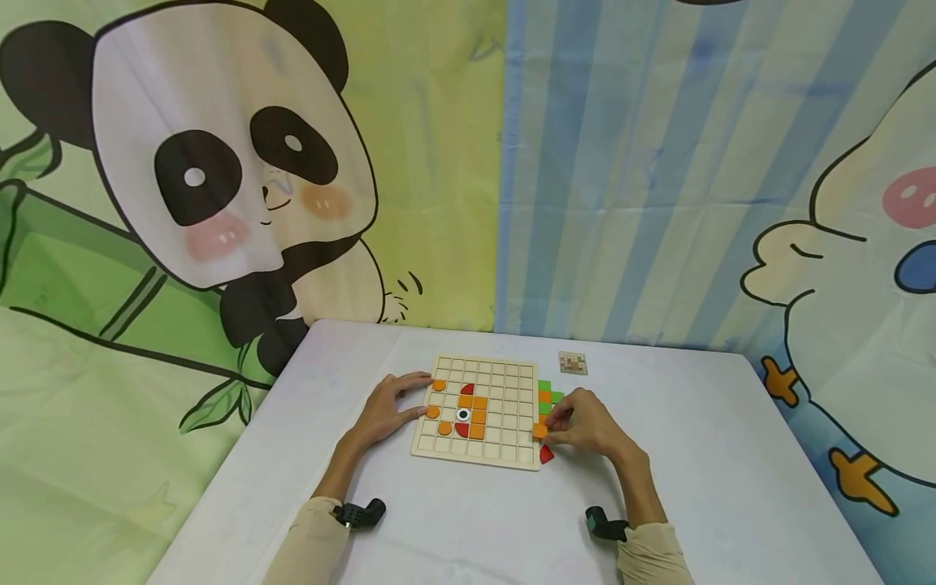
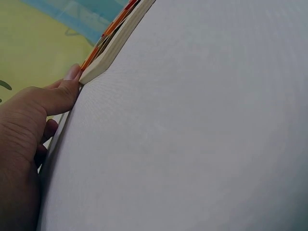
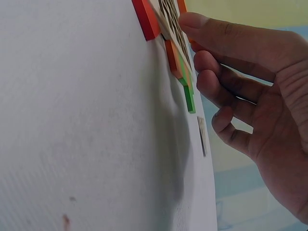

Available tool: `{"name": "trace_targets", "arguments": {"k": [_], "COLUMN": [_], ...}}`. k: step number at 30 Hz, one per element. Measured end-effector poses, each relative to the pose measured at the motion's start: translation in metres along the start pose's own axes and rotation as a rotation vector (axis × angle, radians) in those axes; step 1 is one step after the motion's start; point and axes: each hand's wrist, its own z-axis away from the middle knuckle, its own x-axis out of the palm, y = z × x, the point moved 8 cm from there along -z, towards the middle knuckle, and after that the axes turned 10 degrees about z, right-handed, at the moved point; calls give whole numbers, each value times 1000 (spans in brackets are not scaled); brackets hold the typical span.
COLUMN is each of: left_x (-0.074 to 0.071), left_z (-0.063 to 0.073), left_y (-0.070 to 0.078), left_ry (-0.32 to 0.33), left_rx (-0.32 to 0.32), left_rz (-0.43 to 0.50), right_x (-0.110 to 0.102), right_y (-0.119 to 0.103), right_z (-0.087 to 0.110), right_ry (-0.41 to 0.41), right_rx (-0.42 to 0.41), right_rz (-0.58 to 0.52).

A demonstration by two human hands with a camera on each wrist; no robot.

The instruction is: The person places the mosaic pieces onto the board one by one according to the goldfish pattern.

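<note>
A wooden grid board (image 1: pixel 508 406) lies on the table with a pattern of orange squares, red quarter-round pieces (image 1: pixel 462 429), orange discs (image 1: pixel 444 428) and an eye disc (image 1: pixel 463 415). At its left edge, my left hand (image 1: pixel 383 410) rests thumb and forefinger against the rim, close to the discs. In the left wrist view the thumb touches the board's side (image 2: pixel 113 50). Over the right edge, my right hand (image 1: pixel 588 422) pinches an orange square tile (image 1: pixel 539 431) between thumb and fingers. Most of that tile is hidden by the fingers in the right wrist view.
Green tiles (image 1: pixel 544 386) and orange tiles lie along the board's right side, with a red piece (image 1: pixel 547 454) nearer the front. A small pattern card (image 1: pixel 573 363) is on the white table (image 1: pixel 468 520) behind them. Printed curtains hang behind the table.
</note>
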Motion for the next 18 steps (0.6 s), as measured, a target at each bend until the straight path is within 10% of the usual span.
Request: {"name": "trace_targets", "arguments": {"k": [18], "left_x": [1], "left_z": [0], "left_y": [-3], "left_ry": [10], "left_rx": [-9], "left_rz": [4], "right_x": [21], "right_y": [-16], "right_z": [-10], "right_ry": [-21], "right_rx": [-30], "right_rz": [-38]}}
